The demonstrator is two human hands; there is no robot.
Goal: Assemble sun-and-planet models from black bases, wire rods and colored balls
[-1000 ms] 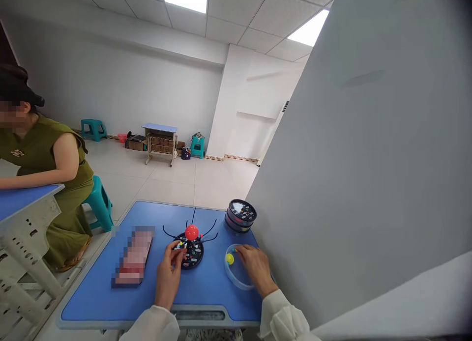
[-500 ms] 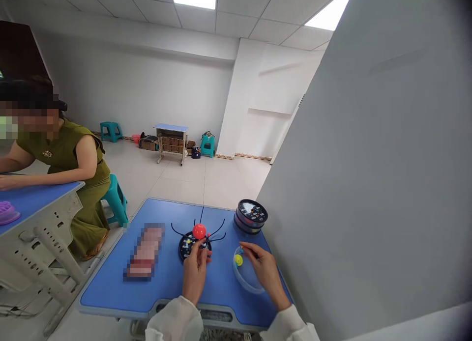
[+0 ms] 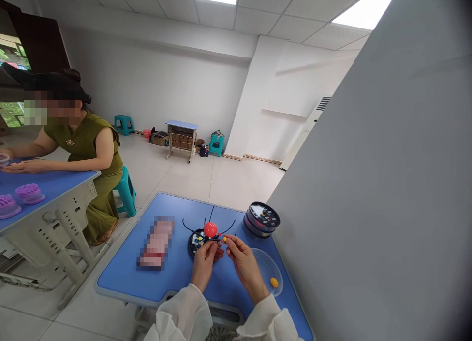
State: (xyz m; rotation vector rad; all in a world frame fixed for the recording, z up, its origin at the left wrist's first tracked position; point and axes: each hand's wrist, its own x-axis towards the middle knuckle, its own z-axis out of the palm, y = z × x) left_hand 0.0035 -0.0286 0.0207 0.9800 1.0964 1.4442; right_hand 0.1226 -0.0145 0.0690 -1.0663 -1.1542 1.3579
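In front of me a glossy red ball [image 3: 210, 229] sits amid thin black legs [image 3: 229, 226] that fan outward, over a round black base [image 3: 192, 247] with small pieces on it. My left hand [image 3: 203, 266] is closed at the near side of this black-legged figure, its fingertips pinching it just below the ball. My right hand [image 3: 245, 263] is closed in a pinch on a small orange-yellow bead [image 3: 224, 239], close beside the left fingers. To the right lies a clear round dish [image 3: 279, 269], partly behind my right wrist, holding an orange-yellow ball [image 3: 274, 282].
Stacked round black containers [image 3: 261, 219] stand at the blue table's [image 3: 177, 282] far right, by the grey partition [image 3: 368, 184]. A blurred pink rectangular item [image 3: 157, 242] lies at left. Leftward, a person [image 3: 99, 144] sits at another table with purple brush-like things [image 3: 29, 192].
My right hand has moved left from the clear dish to beside my left hand, carrying the small bead. The view has shifted, showing more of the neighbouring table.
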